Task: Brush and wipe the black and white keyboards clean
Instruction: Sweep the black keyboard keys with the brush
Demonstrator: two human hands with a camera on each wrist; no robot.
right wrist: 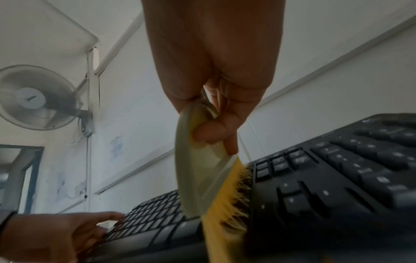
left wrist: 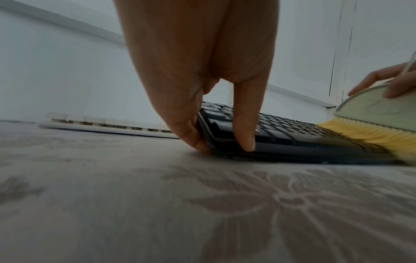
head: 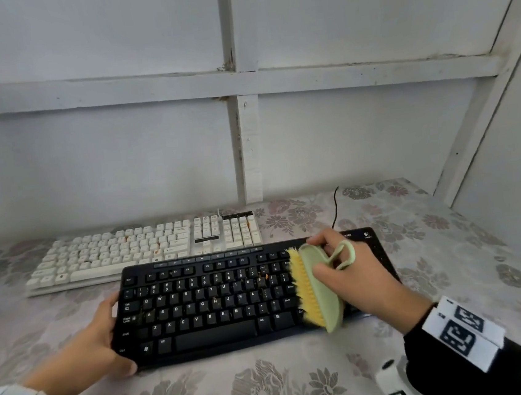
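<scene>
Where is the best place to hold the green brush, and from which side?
Grip the brush by its smooth green back, from above, as the right hand does now. The yellow bristles face down onto the black keyboard, so only the back and its loop handle are free, I think.

A pale grey-white wall (head: pixel 88 157) of flat panels stands behind the tabletop (head: pixel 273 389), divided by a horizontal batten (head: pixel 113 90) and a vertical strip (head: pixel 249 147) whose paint is chipped where the two cross. At the right a second panelled wall (head: pixel 511 151) meets it in a corner, with a slanting batten running down toward the tabletop. The tabletop wears a cloth printed with faded grey and pink flowers. From the right wrist view, a wall-mounted fan (right wrist: pixel 36 97) hangs high on a white post, a cord dropping below it, and a dark-framed opening (right wrist: pixel 20 176) shows at the left edge. The light is soft and even, casting faint shadows.
</scene>
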